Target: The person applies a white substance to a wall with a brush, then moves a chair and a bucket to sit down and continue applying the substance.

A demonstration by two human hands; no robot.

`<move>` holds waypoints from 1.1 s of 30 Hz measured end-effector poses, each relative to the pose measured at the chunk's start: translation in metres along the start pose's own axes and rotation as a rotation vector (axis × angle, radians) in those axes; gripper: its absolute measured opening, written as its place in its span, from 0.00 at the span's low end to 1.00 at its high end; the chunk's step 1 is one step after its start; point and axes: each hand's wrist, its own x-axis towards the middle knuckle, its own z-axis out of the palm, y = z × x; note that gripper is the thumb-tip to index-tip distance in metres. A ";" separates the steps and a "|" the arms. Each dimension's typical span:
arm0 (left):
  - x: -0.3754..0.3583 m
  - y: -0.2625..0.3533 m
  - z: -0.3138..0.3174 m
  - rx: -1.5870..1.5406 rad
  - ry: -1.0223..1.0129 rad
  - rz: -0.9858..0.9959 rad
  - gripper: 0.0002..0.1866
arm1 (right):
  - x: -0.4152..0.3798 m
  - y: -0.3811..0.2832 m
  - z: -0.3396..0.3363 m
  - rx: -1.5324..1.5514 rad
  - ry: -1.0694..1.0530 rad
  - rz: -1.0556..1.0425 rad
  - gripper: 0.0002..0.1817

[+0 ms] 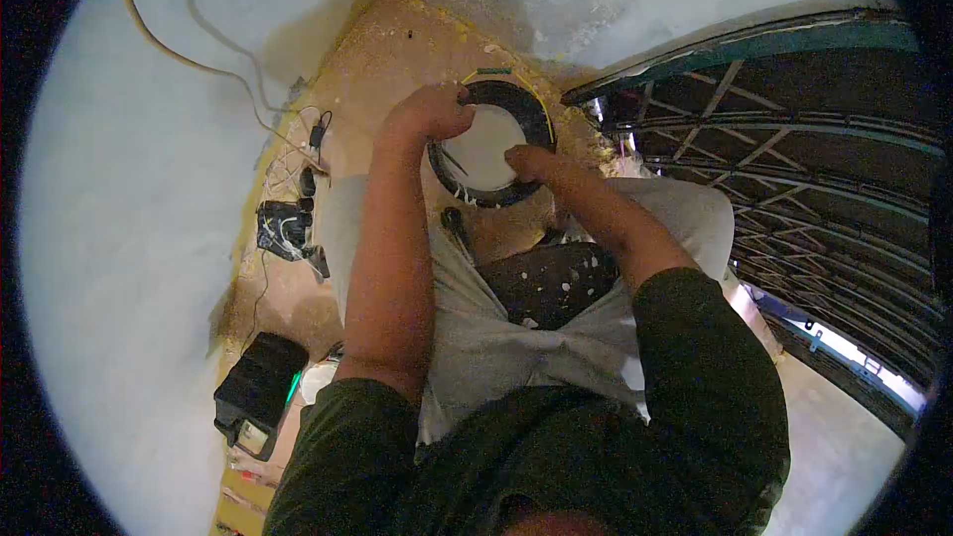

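Your left hand [429, 111] is curled over the top rim of the black ring [493, 142] and your right hand [526, 161] pinches its inner edge, holding it above the floor [397, 50] past your knees; it looks stiff and light, best gripped at the rim.

Open floor [397, 50] is left beyond the ring [491, 144], up to the wall. The right side is closed off by a metal gate [794, 169]. Leftward passage is cluttered by cables [288, 154], a charger [283, 228] and a black box [260, 387].
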 end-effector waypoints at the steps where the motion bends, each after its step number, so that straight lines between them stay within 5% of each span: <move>1: 0.008 -0.003 0.004 0.040 -0.022 0.004 0.20 | -0.005 -0.016 -0.019 -0.001 -0.001 -0.001 0.14; 4: 0.012 -0.005 0.009 0.060 -0.039 0.022 0.19 | -0.026 -0.041 -0.066 0.754 -0.107 0.078 0.17; 11: -0.005 0.011 -0.007 0.019 -0.070 -0.018 0.20 | 0.006 0.014 0.030 -0.023 0.296 -0.079 0.15; 13: -0.006 0.011 -0.008 -0.005 -0.068 -0.034 0.21 | -0.003 0.002 0.012 -0.137 0.288 0.141 0.11; 14: -0.007 0.010 -0.008 -0.030 -0.066 -0.053 0.21 | 0.047 0.035 0.098 -0.138 0.288 0.143 0.11; 15: -0.003 0.006 -0.005 -0.031 -0.065 -0.052 0.21 | 0.102 0.061 0.168 0.253 0.438 -0.123 0.08; 16: 0.002 0.002 0.000 0.000 -0.042 -0.034 0.22 | 0.079 0.026 0.116 0.252 0.437 -0.123 0.08; 18: 0.007 -0.001 0.004 0.032 -0.021 -0.016 0.22 | 0.016 -0.041 -0.020 0.272 -0.104 0.115 0.08; 24: 0.009 0.002 0.003 0.046 -0.043 0.012 0.22 | 0.042 -0.043 0.001 0.513 -0.204 0.094 0.12; 26: 0.005 0.006 0.001 0.014 -0.036 0.006 0.22 | 0.053 -0.024 0.059 1.154 0.283 -0.064 0.12; 27: 0.005 0.004 0.002 0.019 -0.030 0.014 0.22 | 0.043 -0.025 0.041 1.148 0.293 -0.061 0.12; 29: 0.009 -0.003 0.004 0.053 -0.035 -0.006 0.23 | 0.001 -0.037 -0.038 0.290 0.127 -0.273 0.13; 30: 0.010 -0.002 -0.001 0.055 -0.021 -0.001 0.23 | -0.021 -0.039 -0.067 0.276 0.133 -0.269 0.13; 32: 0.009 0.004 -0.003 0.086 -0.090 -0.069 0.24 | -0.070 -0.041 -0.103 0.953 -0.131 0.141 0.14; 33: 0.010 0.004 -0.002 0.087 -0.082 -0.060 0.24 | -0.083 -0.034 -0.111 0.947 -0.123 0.149 0.14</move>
